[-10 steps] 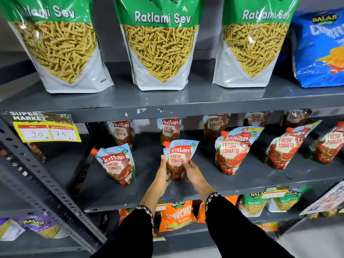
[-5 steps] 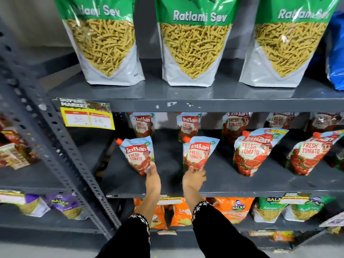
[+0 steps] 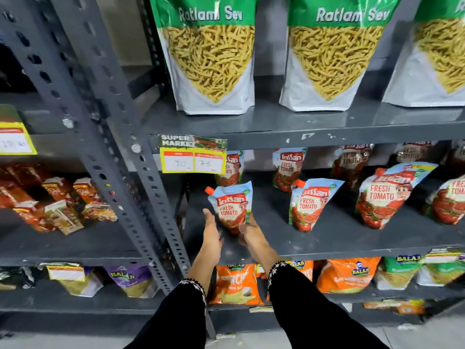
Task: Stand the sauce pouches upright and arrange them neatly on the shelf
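A Kissan Fresh Tomato sauce pouch [image 3: 232, 207] with an orange spout stands at the left end of the grey middle shelf [image 3: 327, 239], leaning slightly. My left hand [image 3: 211, 229] presses its lower left side and my right hand [image 3: 249, 230] its lower right side, so the pouch sits held between them. To the right, a second pouch [image 3: 308, 205] stands upright and a larger pouch [image 3: 385, 195] leans. Behind them is a back row of pouches [image 3: 289, 170], partly hidden under the shelf above.
A slotted grey upright post [image 3: 141, 197] stands just left of my hands. A yellow price tag [image 3: 193, 156] hangs above the pouch. Ratlami Sev bags [image 3: 211, 66] fill the top shelf, orange snack bags [image 3: 236, 283] the shelf below, red packets [image 3: 57, 205] the left bay.
The view has swung left and closer. My right hand left the second pouch and joined my left hand on the leftmost pouch, which now stands more upright.
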Demonstrator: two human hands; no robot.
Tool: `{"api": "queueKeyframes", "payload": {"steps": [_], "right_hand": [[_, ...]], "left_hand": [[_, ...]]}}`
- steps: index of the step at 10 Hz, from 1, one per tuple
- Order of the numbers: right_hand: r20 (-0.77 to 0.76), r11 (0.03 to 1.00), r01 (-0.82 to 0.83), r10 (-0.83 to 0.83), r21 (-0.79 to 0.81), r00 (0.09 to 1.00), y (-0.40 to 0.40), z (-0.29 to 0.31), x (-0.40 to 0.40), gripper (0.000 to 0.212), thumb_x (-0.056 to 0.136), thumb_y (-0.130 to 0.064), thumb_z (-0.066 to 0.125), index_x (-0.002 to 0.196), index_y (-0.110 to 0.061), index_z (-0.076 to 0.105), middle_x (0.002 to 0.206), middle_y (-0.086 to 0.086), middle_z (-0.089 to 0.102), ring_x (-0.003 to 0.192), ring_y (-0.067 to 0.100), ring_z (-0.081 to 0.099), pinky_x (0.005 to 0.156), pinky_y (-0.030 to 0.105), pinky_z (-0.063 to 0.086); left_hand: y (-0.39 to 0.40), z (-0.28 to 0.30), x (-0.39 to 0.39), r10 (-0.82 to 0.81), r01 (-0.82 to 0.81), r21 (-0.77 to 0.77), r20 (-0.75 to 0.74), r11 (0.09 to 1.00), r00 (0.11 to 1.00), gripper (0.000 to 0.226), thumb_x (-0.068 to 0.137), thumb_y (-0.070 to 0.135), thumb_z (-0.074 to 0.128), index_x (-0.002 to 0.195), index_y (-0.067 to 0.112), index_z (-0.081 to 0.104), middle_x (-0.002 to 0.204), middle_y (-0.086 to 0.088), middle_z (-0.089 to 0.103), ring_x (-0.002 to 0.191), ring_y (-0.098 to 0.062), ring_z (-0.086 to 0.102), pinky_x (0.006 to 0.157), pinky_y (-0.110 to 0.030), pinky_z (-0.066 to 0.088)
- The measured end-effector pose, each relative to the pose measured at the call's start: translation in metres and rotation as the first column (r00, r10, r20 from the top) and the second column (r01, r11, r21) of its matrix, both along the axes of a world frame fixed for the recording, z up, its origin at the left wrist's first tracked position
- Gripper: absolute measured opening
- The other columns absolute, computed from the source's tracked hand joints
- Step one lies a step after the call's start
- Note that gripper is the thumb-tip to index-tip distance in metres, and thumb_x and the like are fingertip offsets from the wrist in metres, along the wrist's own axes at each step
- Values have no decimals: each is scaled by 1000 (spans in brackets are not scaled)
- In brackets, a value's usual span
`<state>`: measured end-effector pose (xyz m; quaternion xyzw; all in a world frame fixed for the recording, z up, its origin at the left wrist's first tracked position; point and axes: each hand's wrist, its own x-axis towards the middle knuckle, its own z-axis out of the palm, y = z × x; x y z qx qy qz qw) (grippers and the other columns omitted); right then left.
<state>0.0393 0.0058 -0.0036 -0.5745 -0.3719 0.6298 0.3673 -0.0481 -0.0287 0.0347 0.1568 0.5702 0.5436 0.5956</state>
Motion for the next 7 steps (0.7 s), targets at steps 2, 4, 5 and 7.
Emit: {"api": "queueKeyframes", "payload": {"steps": [2, 4, 5, 7], "right_hand": [[-17, 999, 28, -28, -21, 999, -1, -1, -12, 44, 92, -33, 46, 135, -22, 46, 89, -6, 65, 77, 7, 61, 59, 19, 50], [0, 1000, 29, -29, -10, 1000, -5, -7, -11, 46, 92, -12, 44, 135, -29, 43, 89, 0, 67, 72, 7, 58, 73, 26, 54], [46, 1000, -17, 16, 6, 999, -8, 0, -10, 47, 92, -19, 41, 137, -33, 39, 107, -1, 63, 93, 14, 57, 91, 36, 49], [352, 980, -99, 32, 174, 935, -27, 10, 8, 46, 92, -21, 45, 137, -19, 41, 139, 9, 54, 127, 28, 50, 104, 35, 40]], "left_hand": [[6, -1, -5, -87, 86, 15, 20, 996, 996, 72, 90, 63, 13, 147, 22, 27, 155, -1, 30, 143, -22, 26, 120, -41, 17], [9, -5, -12, -123, 123, 26, 0, 992, 992, 73, 89, 65, 14, 149, 24, 24, 156, 0, 28, 144, -22, 25, 121, -41, 16], [6, -4, -11, -128, 128, 15, -38, 992, 991, 75, 88, 66, 15, 148, 23, 25, 156, 0, 29, 144, -21, 25, 120, -40, 17], [-14, -7, -1, -71, 65, -28, -319, 997, 945, 70, 90, 61, 26, 142, 16, 38, 149, -8, 41, 136, -26, 37, 112, -39, 28]]}}
